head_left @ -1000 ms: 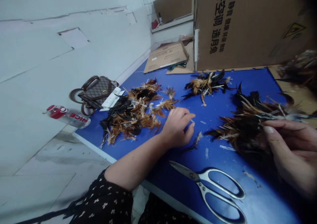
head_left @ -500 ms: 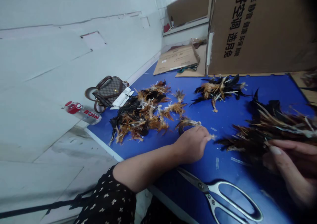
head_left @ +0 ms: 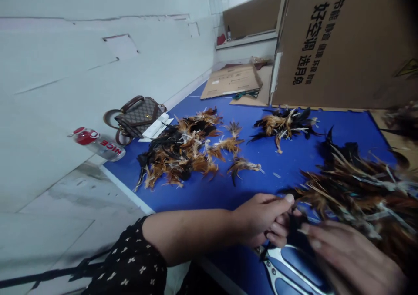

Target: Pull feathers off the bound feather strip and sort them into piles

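My left hand (head_left: 269, 220) is closed in a pinch over the near part of the table, with dark feathers (head_left: 296, 225) showing at its fingertips. From the right, my right hand (head_left: 352, 251) meets it, its fingers pressed together on the same dark feathers; it is partly blurred. Below both hands lie metal scissors (head_left: 277, 260), their blades hidden by my left hand. A large heap of brown and black feathers (head_left: 355, 186) spreads just beyond my right hand. A small feather bunch (head_left: 243, 165) rests alone on the table, beyond my left wrist.
On the blue table (head_left: 202, 199) a feather pile (head_left: 183, 151) sits at left, and a smaller feather pile (head_left: 287, 123) farther back. A handbag (head_left: 139, 116) and a bottle (head_left: 99, 143) stand by the wall. Flat cardboard (head_left: 231, 82) and a large cardboard panel (head_left: 346, 47) border the back.
My left hand has left the small feather bunch and come nearer, to the right, meeting my right hand. My right hand has moved down and left from the feather heap.
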The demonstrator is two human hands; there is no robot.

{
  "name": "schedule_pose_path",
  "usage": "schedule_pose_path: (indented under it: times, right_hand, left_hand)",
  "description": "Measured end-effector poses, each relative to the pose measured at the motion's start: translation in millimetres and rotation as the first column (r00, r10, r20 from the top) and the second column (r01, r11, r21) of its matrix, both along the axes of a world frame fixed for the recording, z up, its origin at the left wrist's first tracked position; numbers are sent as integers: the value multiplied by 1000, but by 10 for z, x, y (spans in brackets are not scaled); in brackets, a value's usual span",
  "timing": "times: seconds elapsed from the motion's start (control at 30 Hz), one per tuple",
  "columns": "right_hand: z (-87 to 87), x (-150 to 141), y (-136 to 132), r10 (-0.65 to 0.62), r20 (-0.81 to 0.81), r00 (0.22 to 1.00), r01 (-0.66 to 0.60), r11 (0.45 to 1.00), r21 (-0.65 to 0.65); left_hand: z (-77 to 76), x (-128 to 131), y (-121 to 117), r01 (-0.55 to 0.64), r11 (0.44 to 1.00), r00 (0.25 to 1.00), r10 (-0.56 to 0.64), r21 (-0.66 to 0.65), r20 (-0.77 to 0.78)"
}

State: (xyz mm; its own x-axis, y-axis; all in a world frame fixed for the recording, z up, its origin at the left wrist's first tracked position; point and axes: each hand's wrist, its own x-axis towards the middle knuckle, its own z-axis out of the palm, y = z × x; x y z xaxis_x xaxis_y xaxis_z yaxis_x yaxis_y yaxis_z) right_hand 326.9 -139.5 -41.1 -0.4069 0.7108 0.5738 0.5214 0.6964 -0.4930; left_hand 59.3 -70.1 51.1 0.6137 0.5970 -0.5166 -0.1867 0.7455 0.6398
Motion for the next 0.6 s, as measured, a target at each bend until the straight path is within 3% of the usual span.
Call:
schedule_pose_path:
  times: [0.13,0.27,0.47,0.6]
  right_hand:
    - [4,-230,-23,78,199,977,-101,989,111]
    - [143,-322,101,161,391,906,-279,922,268]
    - [388,-408,90,225,288,931,-288,937,200]
    - [405,-378,147,274,343,898,-362,904,227]
  left_hand:
    - [37,-58,34,76,997,995,-74,32,-63]
    - [47,-97,34,115,988,987,-102,105,-120]
    - [-60,-54,34,103,993,987,-94,60,-129]
    - [-172,-16,35,104,993,986,-95,61,-135]
